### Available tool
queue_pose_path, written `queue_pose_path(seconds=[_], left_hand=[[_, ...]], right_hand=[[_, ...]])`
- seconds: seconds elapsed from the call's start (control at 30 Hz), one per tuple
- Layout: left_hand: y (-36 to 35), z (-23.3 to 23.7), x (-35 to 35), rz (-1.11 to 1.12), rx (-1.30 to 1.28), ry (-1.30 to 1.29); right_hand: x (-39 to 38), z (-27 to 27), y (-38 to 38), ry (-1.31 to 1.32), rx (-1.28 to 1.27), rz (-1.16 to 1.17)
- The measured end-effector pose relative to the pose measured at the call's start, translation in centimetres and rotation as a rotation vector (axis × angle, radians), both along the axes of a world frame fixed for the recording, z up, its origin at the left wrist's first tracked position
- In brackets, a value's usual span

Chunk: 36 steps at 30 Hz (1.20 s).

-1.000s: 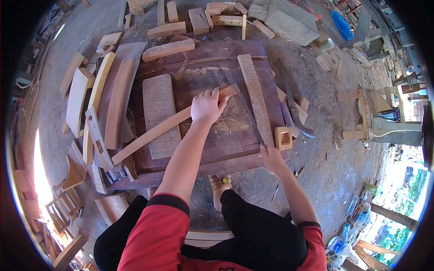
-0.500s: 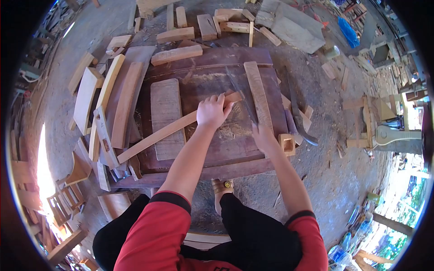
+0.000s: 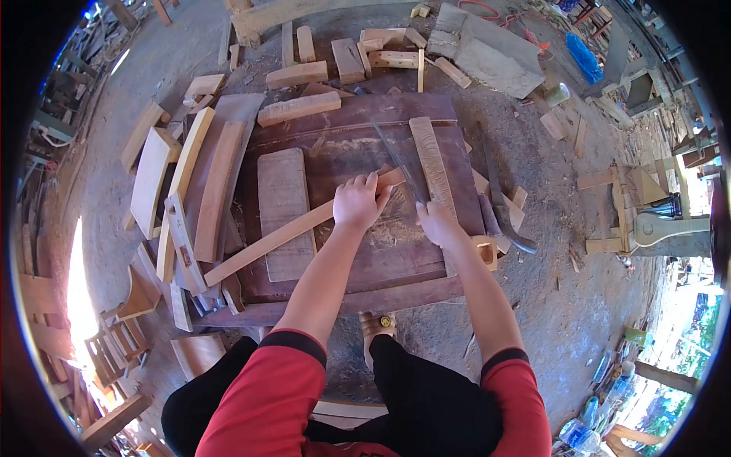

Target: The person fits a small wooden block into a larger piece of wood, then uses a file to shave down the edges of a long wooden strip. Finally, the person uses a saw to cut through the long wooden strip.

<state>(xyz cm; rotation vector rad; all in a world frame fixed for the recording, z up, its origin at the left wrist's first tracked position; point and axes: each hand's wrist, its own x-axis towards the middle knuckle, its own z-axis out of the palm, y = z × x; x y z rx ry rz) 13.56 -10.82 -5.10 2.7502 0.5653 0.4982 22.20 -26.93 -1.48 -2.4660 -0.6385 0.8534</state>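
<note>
My left hand (image 3: 358, 202) is closed around a long wooden strip (image 3: 278, 242) near its far end, pressing it down over a flat board (image 3: 282, 179). The strip lies slanted across the low worktable (image 3: 350, 301). In my right hand (image 3: 439, 223) is a saw with a narrow metal blade (image 3: 394, 152), pointing away and to the left. Its blade crosses the strip's far end, just right of my left hand. The saw's handle is hidden in my fist. Pale sawdust is scattered on the tabletop below.
A wooden plank (image 3: 434, 160) lies right of the blade. Past the table's right edge is a dark curved tool (image 3: 499, 190). A small hollowed block (image 3: 485, 251) sits by my right forearm. Curved wooden pieces (image 3: 219, 190) crowd the left side. Offcuts (image 3: 297, 74) lie beyond the table.
My right hand and the saw have shifted slightly toward the left along the cut. My left hand still presses the strip. The whole view has tilted slightly, moving the table lower.
</note>
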Motion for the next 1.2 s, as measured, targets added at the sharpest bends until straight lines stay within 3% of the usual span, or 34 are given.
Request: queue_pose_path(seconds=[0.2,0.27,0.4,0.53,0.67,0.77,0.93,1.0,1.07,1.2], left_hand=[[-0.1,0.6,-0.3,-0.007,0.008,0.013],[-0.1,0.8,0.0,-0.02,0.025,0.001],[-0.1,0.8,-0.1,0.006,0.006,0.052],[-0.1,0.5,-0.2,0.008,-0.003,0.038],[0.0,0.2,-0.1,0.001,0.011,-0.031],[0.0,0.4,-0.1,0.0,0.005,-0.005],[0.0,0.7,-0.2,-0.006,-0.029,0.058],[0.1,0.6,-0.1,-0.004,-0.034,0.06],[0.2,0.3,-0.2,-0.009,-0.046,0.05],[0.1,0.3,-0.3,0.017,-0.039,0.069]], right_hand=[[-2.7,-1.6,-4.4,-0.015,0.006,-0.026],[-5.3,1.4,-7.8,-0.045,0.063,-0.063],[-6.4,2.4,-11.8,0.091,-0.071,-0.091],[-4.0,2.9,-8.1,0.145,-0.078,-0.088],[-1.2,0.8,-1.8,-0.097,-0.052,0.087],[0.3,0.0,0.6,-0.073,-0.045,0.027],[-2.5,-0.6,-4.6,-0.028,0.036,0.003],[-5.1,2.9,-7.3,0.013,-0.038,-0.051],[-6.6,2.6,-10.4,0.012,-0.115,-0.03],[-6.4,2.5,-10.2,-0.013,-0.126,-0.008]])
